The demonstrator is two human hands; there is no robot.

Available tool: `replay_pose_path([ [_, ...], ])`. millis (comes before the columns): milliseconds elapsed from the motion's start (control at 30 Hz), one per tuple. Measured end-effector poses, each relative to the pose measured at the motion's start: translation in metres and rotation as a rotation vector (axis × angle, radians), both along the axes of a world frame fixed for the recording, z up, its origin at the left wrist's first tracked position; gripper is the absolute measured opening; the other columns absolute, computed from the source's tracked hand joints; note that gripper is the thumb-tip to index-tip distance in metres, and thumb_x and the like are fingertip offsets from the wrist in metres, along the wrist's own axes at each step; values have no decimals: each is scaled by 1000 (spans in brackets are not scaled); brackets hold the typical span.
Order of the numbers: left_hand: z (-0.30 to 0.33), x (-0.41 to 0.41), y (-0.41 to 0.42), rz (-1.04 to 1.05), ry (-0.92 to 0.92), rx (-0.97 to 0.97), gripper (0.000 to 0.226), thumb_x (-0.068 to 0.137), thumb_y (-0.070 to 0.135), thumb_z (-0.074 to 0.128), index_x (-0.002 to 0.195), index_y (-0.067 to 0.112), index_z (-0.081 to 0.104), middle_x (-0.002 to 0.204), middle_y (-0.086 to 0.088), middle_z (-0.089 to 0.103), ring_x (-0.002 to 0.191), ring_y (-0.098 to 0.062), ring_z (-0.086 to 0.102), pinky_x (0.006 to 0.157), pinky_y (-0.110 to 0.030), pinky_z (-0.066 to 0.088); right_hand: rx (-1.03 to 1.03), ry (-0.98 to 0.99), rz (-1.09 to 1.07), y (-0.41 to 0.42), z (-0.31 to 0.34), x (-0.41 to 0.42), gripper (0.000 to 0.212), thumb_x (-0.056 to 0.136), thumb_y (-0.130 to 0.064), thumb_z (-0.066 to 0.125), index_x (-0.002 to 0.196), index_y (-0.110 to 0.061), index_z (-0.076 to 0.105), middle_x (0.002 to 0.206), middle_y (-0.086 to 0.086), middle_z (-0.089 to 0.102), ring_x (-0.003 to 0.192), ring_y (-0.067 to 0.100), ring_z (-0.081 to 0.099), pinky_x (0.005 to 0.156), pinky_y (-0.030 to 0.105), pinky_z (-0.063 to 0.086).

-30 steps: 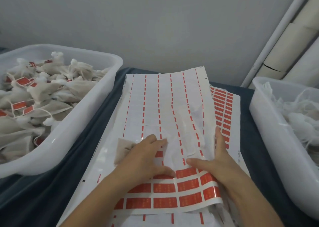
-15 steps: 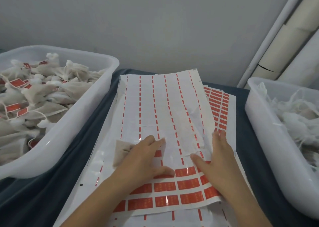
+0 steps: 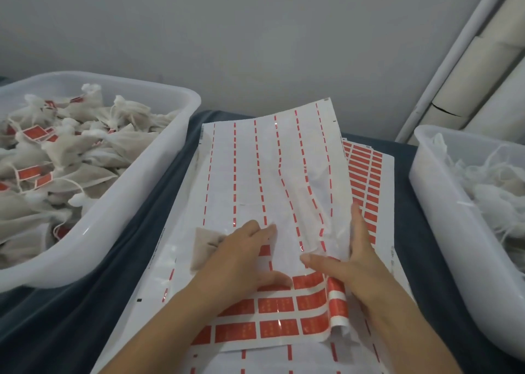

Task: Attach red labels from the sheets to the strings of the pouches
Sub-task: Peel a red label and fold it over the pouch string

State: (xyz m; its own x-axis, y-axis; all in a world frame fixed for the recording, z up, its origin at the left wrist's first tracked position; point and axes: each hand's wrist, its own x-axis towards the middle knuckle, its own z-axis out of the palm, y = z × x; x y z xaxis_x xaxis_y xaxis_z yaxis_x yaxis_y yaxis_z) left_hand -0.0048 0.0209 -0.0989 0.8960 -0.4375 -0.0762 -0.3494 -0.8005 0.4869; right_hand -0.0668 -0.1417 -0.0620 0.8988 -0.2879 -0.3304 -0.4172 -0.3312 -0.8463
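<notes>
A dark blue cloth is covering the tabletop, wrinkling a little at the near left. A white plastic tub is sitting on it at the left, and a second white plastic tub is standing at the right edge, partly cut off by the frame. A plain grey wall is rising behind them. At the upper right, a white pipe is leaning along the wall, with pale cardboard tubes lying beside it.

You're at a small packing bench: two white bins of pouches, label sheets on a dark cloth, cardboard tubes against the wall.
</notes>
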Motion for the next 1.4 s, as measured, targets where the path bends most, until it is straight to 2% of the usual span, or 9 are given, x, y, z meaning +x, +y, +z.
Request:
replay_pose_path([
  [100,2,0,1,-8,-2,-21,85,71,69,59,141,44,17,134,20,36,116,-5,41,93,-24,38,-62,-34,-17,8,-1,4,92,83,-35,65,122,-66,-12,152,-16,15,127,17,41,98,41,47],
  [200,5,-1,3,-8,-3,-162,75,73,64,59,138,45,26,125,23,38,103,0,42,91,-20,38,74,-84,-135,2,-1,5,75,86,-35,61,115,-70,0,148,-13,29,120,21,51,91,49,51],
  [367,8,-6,0,-11,-86,-240,57,76,59,58,128,47,40,105,34,25,90,8,38,76,-1,26,341,-126,-263,-18,-1,4,68,89,-25,62,132,-53,18,136,-11,45,106,27,60,82,49,54],
  [600,4,-6,-2,-3,-50,-277,49,79,54,60,125,44,47,91,41,27,82,18,37,57,3,30,354,100,-39,-21,-1,-2,62,76,-22,74,124,-42,42,100,4,71,80,28,72,76,48,57],
  [767,4,-5,-2,6,-25,-270,55,78,54,62,128,43,43,97,31,29,83,10,39,61,0,29,129,46,-26,-7,-3,-1,62,90,-30,60,120,-63,17,128,-11,51,96,19,65,81,43,57],
  [900,5,-6,-1,11,-48,-320,52,77,55,61,126,43,45,96,33,32,88,9,41,69,0,31,63,-44,-95,0,-5,-2,62,90,-36,55,123,-64,11,141,-13,37,114,18,54,91,49,51],
  [1033,4,-9,-4,26,-98,-281,48,80,55,58,125,41,48,100,31,30,88,4,41,84,-10,34,186,-68,-208,-5,-3,3,57,90,-39,54,129,-58,17,140,-8,41,114,22,53,93,50,49],
  [1200,0,-13,-7,-2,-101,-283,40,82,55,55,119,41,54,94,33,34,85,5,44,83,-9,38,36,20,-49,-3,0,1,96,69,-44,72,138,-52,5,147,-7,32,125,24,46,101,50,43],
  [1400,2,-18,-8,-40,-130,-307,29,83,51,57,108,39,63,85,39,32,83,11,46,74,-3,37,57,7,-70,-1,-2,-1,85,76,-33,73,134,-53,14,140,-8,42,117,22,52,97,49,47],
])
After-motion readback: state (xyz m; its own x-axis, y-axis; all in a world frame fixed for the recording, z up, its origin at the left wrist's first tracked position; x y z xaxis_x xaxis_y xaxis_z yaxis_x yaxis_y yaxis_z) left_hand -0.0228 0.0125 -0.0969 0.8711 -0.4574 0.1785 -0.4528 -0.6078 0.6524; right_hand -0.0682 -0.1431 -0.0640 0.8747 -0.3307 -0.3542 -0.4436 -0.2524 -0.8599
